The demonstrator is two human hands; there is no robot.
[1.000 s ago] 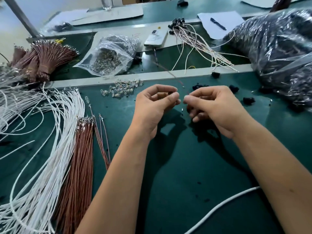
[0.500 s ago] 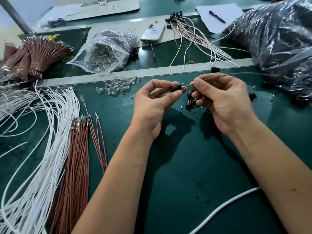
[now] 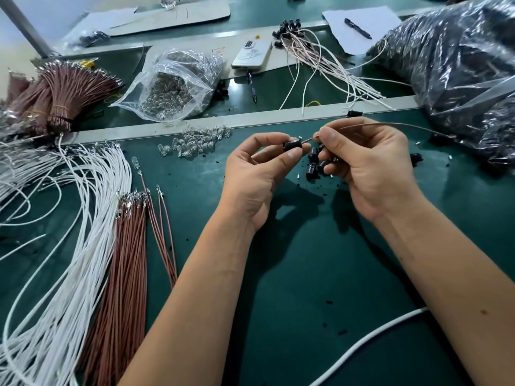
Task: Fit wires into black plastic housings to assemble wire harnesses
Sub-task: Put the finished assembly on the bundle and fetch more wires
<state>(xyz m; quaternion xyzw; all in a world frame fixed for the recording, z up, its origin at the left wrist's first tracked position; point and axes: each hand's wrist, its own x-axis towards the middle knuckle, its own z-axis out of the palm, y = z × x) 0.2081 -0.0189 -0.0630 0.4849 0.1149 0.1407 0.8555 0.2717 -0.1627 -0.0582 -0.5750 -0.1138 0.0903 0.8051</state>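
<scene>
Black housing is sitting pinched between thumb and forefinger of the left hand, held above the green counter. Right hand is pinching a brown wire at its near end, just beside the housing — the wire tip is meeting the housing's right end, but whether it is seated inside is unclear. The wire is trailing off right toward a big plastic bag. The lower fingers of the right hand are curling over more housings, some lying on the counter under it. Left of the hands — white wires and brown wires are lying in long bundles. Clear bulbs are lying loose near the rail, a clear bag of them behind it. Finished harnesses are lying at the back, beside a phone.
</scene>
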